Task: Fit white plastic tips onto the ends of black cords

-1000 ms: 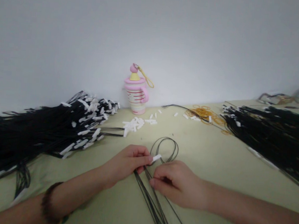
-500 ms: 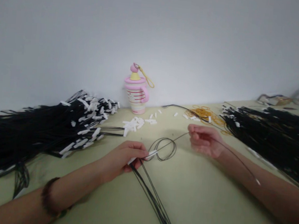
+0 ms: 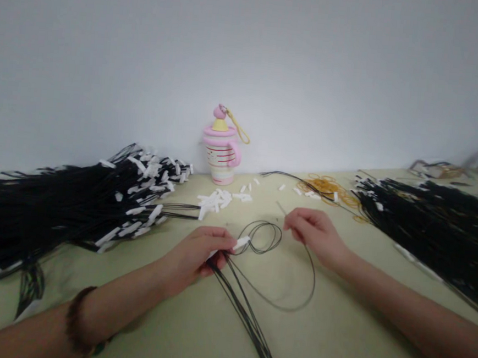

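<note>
The right hand (image 3: 313, 234) has just shifted left, and the single wire (image 3: 284, 309) that ran straight between the hands now droops in a slack curve on the near side, its tip (image 3: 280, 207) poking out far and left of the fingers; this suggests the strand is being steered by its end rather than drawn tight. The right grip is pinched together on that wire; the left hand (image 3: 200, 256) stays clamped on the black wire bundle (image 3: 248, 319) and a white piece (image 3: 242, 242), mid-worktop (image 3: 347, 331), with a small coil (image 3: 263, 253) just to the right. Fingers hide where the single wire enters the left grip, the bundle runs off the near edge, and whether the coil passes behind or through the white piece is too blurred to tell
</note>
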Action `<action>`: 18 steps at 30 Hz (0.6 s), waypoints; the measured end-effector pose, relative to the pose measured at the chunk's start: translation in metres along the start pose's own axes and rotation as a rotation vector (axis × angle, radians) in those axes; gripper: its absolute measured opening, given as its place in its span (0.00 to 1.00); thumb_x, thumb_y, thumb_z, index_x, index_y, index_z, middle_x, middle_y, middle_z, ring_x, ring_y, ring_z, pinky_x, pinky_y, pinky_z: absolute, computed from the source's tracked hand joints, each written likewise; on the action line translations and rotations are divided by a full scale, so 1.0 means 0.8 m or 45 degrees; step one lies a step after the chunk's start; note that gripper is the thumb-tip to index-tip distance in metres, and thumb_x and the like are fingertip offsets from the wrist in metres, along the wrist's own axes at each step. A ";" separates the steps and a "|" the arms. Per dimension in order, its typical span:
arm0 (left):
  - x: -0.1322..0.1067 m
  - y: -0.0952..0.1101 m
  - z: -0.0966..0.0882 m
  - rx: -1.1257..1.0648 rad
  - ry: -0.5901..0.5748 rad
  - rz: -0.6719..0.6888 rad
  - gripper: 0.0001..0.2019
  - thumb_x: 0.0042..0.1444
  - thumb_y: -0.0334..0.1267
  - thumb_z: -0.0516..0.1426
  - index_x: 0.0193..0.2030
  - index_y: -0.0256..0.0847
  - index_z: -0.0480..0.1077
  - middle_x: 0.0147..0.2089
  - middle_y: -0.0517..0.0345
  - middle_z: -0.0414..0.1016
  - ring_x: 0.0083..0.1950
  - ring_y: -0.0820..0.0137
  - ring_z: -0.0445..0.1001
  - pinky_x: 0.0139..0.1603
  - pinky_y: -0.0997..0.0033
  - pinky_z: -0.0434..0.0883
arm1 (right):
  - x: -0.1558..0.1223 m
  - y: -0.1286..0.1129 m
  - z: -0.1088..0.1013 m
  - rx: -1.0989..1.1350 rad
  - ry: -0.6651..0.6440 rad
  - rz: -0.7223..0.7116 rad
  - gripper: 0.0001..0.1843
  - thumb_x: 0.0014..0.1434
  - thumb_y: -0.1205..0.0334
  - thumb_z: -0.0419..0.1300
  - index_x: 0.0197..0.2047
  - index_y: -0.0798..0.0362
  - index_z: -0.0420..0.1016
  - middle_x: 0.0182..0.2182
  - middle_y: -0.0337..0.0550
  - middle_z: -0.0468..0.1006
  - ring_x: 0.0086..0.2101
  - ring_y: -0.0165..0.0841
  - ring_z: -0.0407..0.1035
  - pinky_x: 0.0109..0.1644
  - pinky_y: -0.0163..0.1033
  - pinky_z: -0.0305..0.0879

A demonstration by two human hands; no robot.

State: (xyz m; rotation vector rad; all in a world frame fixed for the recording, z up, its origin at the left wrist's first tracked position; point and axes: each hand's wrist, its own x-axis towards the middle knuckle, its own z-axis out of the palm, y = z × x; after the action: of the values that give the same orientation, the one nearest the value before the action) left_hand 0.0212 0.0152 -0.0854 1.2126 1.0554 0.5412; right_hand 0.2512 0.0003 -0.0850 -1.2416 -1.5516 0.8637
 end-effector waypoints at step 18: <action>-0.004 0.001 0.004 0.067 -0.020 0.037 0.11 0.45 0.44 0.55 0.25 0.37 0.66 0.18 0.64 0.59 0.19 0.80 0.55 0.17 0.81 0.47 | -0.051 -0.014 0.047 -0.785 -0.409 -0.414 0.10 0.53 0.68 0.46 0.20 0.55 0.54 0.18 0.34 0.57 0.20 0.21 0.52 0.25 0.28 0.46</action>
State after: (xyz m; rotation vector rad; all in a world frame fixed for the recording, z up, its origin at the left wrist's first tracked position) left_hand 0.0223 0.0113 -0.0837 1.2783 1.0459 0.5280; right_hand 0.2140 -0.0410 -0.0963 -1.2455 -2.3175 0.3877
